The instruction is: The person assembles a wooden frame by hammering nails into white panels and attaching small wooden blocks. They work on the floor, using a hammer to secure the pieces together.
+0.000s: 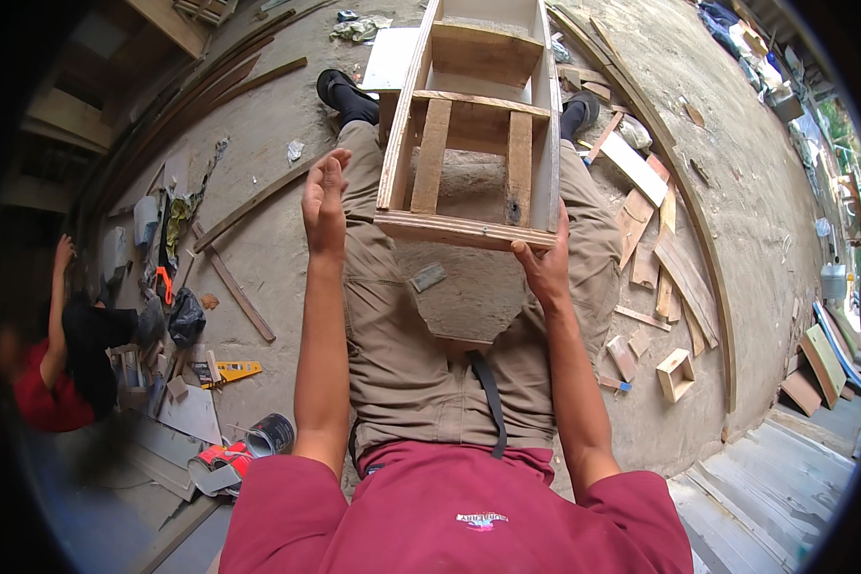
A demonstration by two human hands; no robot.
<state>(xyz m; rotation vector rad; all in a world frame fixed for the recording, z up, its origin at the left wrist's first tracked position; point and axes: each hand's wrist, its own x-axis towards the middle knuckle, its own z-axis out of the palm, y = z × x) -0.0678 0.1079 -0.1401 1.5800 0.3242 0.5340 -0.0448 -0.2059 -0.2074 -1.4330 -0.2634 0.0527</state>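
Note:
A long wooden shelf frame with crosspieces and compartments stands between my legs and runs away from me. Two upright slats show inside its nearest compartment. My right hand grips its near right corner, thumb on the front board and fingers along the outer side. Left of the frame, my left hand is raised and apart from it. Its fingers are stretched upward, and it holds nothing that I can see. Below the frame, a small grey block-like piece lies on the ground between my thighs.
Wood offcuts and a small open wooden box lie at right, beside a long curved-looking strip. Paint cans, a yellow tool and a black bag are at left. Another person sits at far left.

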